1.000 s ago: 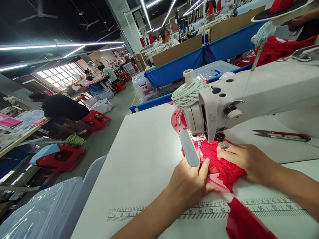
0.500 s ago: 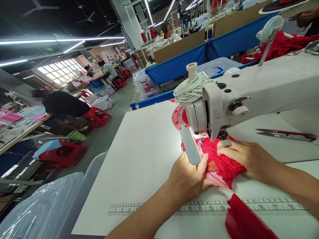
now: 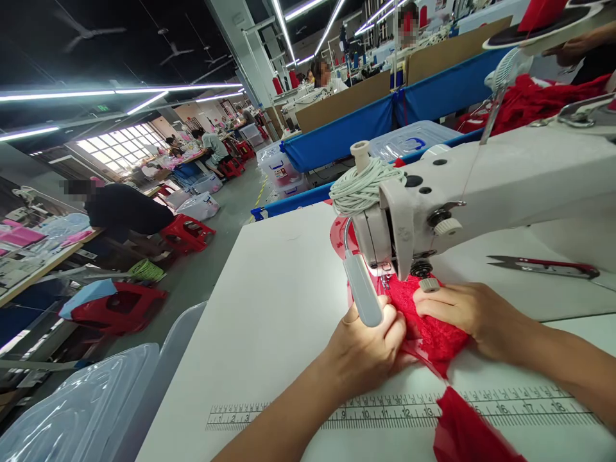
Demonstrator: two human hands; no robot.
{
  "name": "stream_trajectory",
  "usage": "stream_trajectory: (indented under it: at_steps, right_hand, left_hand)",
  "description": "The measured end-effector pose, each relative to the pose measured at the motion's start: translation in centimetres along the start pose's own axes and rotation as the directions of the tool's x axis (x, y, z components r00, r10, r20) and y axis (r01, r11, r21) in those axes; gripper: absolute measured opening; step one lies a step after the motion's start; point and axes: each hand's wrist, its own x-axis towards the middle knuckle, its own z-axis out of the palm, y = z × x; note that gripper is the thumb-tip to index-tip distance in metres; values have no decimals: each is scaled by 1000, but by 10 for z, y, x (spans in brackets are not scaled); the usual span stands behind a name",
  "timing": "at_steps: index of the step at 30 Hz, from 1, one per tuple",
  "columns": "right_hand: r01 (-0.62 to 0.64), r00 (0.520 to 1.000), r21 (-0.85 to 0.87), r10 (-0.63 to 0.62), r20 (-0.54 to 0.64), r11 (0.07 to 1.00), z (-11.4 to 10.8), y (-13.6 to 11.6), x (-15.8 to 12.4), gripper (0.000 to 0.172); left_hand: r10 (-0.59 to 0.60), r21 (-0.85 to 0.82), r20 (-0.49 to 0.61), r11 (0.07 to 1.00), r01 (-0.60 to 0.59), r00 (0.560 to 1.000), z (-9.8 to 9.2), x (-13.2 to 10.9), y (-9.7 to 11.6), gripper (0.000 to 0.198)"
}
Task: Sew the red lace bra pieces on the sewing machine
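Red lace fabric (image 3: 436, 327) lies bunched under the head of a white sewing machine (image 3: 385, 237). My left hand (image 3: 368, 346) is closed on the fabric's near left edge, just in front of the presser foot (image 3: 385, 282); a grey lamp (image 3: 363, 289) on a bent neck hides part of its fingers. On the lace's right side, my right hand (image 3: 474, 314) grips it with bent fingers, close to the machine's lower knob. A sheer red piece (image 3: 469, 427) trails toward me from the lace, joined by a thin strand.
Thread snips (image 3: 543, 265) lie on the table right of the machine. A printed ruler (image 3: 375, 414) runs along the near table. A bundle of pale cord (image 3: 368, 185) sits on the machine head. Clear plastic bins (image 3: 115, 391) stand at left; co-workers sit farther off.
My left hand's fingers have curled in over the fabric, with the thumb no longer stretched out along it. The right hand stays on the lace. The camera view has shifted slightly.
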Motion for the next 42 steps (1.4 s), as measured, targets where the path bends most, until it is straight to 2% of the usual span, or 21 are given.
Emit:
stream_trajectory:
  at_steps: [4,7,13,17,25,29,35,42]
  right_hand:
    - [28,999,12,-28,43,1000,-5,0,2,18]
    - [39,999,-10,-39,11,999,-7,-1,3,18]
    - [51,998,-46,-52,-24,998,-5,1,2,23]
    - [57,998,-59,-58,-19,997,-2,3,0,24]
    - [42,999,-63,-43,-17,997,-3,3,0,24]
    - [33,999,-70,-35,-21,997,1,5,-1,23]
    - [52,987,-78,-63,-146,996,8,7,-3,22]
    - [44,979,-69,-57,-197,997,8,5,0,21]
  left_hand:
    - [-100,-148,69,983,110,993,-1,0,-2,76]
    - [-118,-132,44,984,123,992,-2,-1,-1,83]
    - [-88,-13,-49,996,87,995,-2,-5,6,84]
    - [-77,-13,-86,997,76,993,-2,-5,8,83]
    - [-94,-27,-30,995,93,995,-4,-6,9,79]
    - [-96,-9,-41,995,95,995,-1,-7,10,80]
    - [-119,1,-44,993,119,992,3,-8,11,82]
    - [-148,4,-21,989,148,989,3,-9,11,81]
